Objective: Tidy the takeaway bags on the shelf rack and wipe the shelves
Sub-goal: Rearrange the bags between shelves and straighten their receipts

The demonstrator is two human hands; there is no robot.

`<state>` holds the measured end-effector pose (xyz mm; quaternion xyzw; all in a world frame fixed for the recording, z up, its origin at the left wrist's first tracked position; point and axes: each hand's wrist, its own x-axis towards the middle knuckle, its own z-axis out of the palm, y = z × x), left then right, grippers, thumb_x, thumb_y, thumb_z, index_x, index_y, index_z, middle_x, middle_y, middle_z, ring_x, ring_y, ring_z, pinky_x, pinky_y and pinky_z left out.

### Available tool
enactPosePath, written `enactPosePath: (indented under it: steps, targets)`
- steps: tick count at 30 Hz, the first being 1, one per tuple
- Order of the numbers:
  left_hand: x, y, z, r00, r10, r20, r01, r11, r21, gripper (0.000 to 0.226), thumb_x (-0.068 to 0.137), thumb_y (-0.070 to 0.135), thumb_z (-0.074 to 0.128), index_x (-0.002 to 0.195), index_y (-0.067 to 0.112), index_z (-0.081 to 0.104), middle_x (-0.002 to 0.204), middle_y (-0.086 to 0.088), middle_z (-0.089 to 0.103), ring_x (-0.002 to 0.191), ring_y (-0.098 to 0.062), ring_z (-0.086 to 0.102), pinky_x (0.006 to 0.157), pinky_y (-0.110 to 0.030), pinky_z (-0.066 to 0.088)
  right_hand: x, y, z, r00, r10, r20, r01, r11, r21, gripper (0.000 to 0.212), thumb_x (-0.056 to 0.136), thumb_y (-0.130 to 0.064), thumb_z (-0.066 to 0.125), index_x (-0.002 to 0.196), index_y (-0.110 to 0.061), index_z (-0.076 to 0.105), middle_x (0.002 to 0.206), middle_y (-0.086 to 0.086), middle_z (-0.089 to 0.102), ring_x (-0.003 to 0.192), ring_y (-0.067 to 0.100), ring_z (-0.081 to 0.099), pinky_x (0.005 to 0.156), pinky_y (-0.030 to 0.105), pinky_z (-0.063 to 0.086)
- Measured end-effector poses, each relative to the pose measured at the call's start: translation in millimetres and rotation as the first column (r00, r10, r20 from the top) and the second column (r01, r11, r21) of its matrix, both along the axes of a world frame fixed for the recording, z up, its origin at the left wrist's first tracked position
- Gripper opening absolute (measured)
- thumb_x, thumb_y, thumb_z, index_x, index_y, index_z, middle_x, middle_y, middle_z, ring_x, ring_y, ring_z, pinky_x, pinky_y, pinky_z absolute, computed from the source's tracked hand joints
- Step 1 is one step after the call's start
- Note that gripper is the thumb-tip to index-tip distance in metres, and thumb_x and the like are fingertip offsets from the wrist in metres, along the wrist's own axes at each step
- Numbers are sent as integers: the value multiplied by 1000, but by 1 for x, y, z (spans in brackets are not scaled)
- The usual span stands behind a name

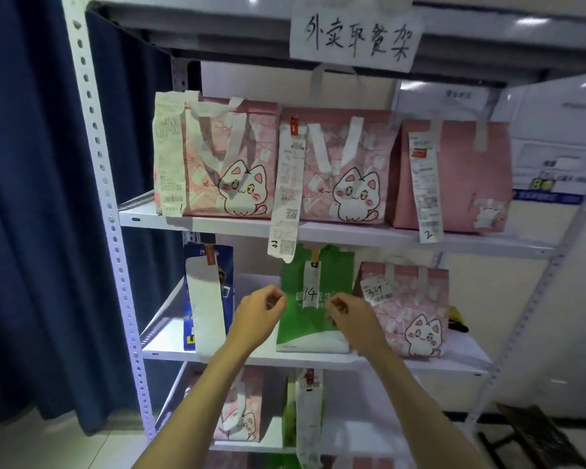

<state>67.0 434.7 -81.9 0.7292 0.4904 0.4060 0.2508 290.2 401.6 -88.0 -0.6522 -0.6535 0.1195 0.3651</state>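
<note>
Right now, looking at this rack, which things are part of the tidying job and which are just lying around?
Job: pink cat bags, green bag, blue bag, white shelves, left hand, right hand.

Lying about: handwritten sign, blue curtain, wall notices.

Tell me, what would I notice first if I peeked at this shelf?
Probably the pink cat bags lined up on the upper shelf, with long receipts hanging off them. Next, the green bag marked 14 on the middle shelf, with the left hand and right hand raised at either side of it, fingers curled.
</note>
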Motion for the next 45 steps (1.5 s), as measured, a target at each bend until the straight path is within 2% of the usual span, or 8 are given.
enactPosePath:
  steps: [8, 20, 25, 30, 33, 37, 41, 45]
  targets:
    - [107, -2, 61, 995, -89, 40, 84, 991, 108, 9, 99, 30, 62, 99, 24, 69, 93, 13, 71, 89, -4, 67, 84, -27, 55, 95, 1, 68, 999, -42, -18, 44, 982, 181, 14, 102, -26, 59, 97, -18, 68, 82, -7, 70, 72, 9, 70, 67, 26, 57]
    - [235, -4, 122, 989, 87, 116, -110, 973, 202, 8, 100, 30, 61, 98, 26, 67, 94, 14, 68, 90, -5, 65, 84, -29, 56, 233, -5, 116, 994, 15, -106, 29, 916, 399, 14, 101, -30, 59, 99, -20, 69, 78, -11, 73, 70, 6, 71, 69, 33, 60]
    - [266, 5, 150, 960, 129, 249, -195, 945, 263, 8, 100, 16, 59, 103, 20, 66, 100, 8, 67, 91, -5, 63, 79, -20, 52, 275, 3, 137, 973, -159, -169, 229, 773, 591, 8, 99, -22, 60, 102, -24, 67, 93, -8, 68, 91, 16, 64, 73, 28, 50]
    - [282, 13, 168, 943, 153, 295, -239, 929, 282, 17, 99, 11, 58, 116, 16, 59, 107, 8, 60, 92, 4, 57, 75, -11, 45, 291, 13, 151, 894, -227, -387, 428, 689, 585, 38, 97, -13, 61, 133, -16, 53, 133, 6, 51, 124, 18, 43, 97, 23, 35]
    - [291, 20, 172, 921, 135, 364, -221, 953, 205, 29, 99, 14, 60, 127, 15, 52, 113, 6, 60, 97, -6, 60, 75, -12, 43, 297, 18, 158, 860, -101, -500, 377, 785, 491, 41, 102, -16, 55, 143, -15, 45, 114, -7, 59, 97, -9, 57, 74, 6, 40]
    - [301, 24, 171, 903, 168, 396, -211, 975, 66, 38, 102, 24, 58, 138, 15, 48, 113, 4, 60, 94, -8, 58, 71, -17, 40, 308, 29, 152, 878, -150, -454, 351, 847, 399, 19, 104, -25, 53, 117, -13, 61, 93, -3, 65, 88, 21, 65, 62, 18, 39]
    - [309, 25, 165, 875, 185, 448, -229, 972, 46, 17, 103, 26, 55, 111, 17, 67, 108, 5, 69, 98, -17, 65, 84, -30, 51, 318, 26, 150, 875, -132, -465, 353, 832, 428, 14, 105, -17, 52, 105, -11, 65, 93, 1, 66, 78, 14, 59, 61, 10, 38]
    - [323, 10, 160, 841, 136, 523, -206, 976, 77, 25, 103, 24, 54, 83, 14, 64, 93, -3, 71, 83, -19, 67, 76, -35, 55, 322, 13, 150, 845, -54, -532, 353, 803, 480, 14, 107, -15, 47, 101, -21, 59, 86, -9, 61, 73, -2, 53, 63, 9, 40]
